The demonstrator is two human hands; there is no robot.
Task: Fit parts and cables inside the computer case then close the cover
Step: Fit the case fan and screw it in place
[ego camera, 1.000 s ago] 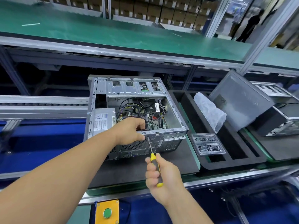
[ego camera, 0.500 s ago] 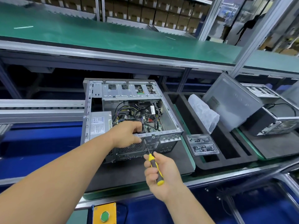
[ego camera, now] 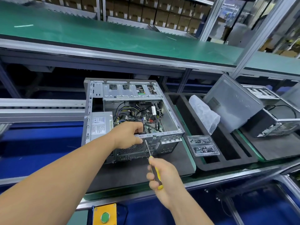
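An open grey computer case (ego camera: 168,120) lies on its side on a black foam mat (ego camera: 134,172), showing black cables (ego camera: 129,111), the motherboard and a silver power supply (ego camera: 101,124). My left hand (ego camera: 129,135) grips the case's near rear edge, fingers curled inside and thumb on the outer panel. My right hand (ego camera: 164,177) holds a yellow-handled screwdriver (ego camera: 150,153); its tip meets the rear panel just right of my left thumb. A grey side cover (ego camera: 232,103) leans upright to the right.
A clear plastic box of screws (ego camera: 202,145) sits on a black foam tray (ego camera: 227,158) beside a white plastic bag (ego camera: 203,112). Another open case (ego camera: 279,124) lies at the far right. A green shelf (ego camera: 113,38) runs overhead. A yellow box with a green button (ego camera: 105,216) sits at the bench front.
My right hand has shifted slightly with the screwdriver, its tip staying on the rear panel. My left hand keeps its grip on the case edge. The view has moved a little.
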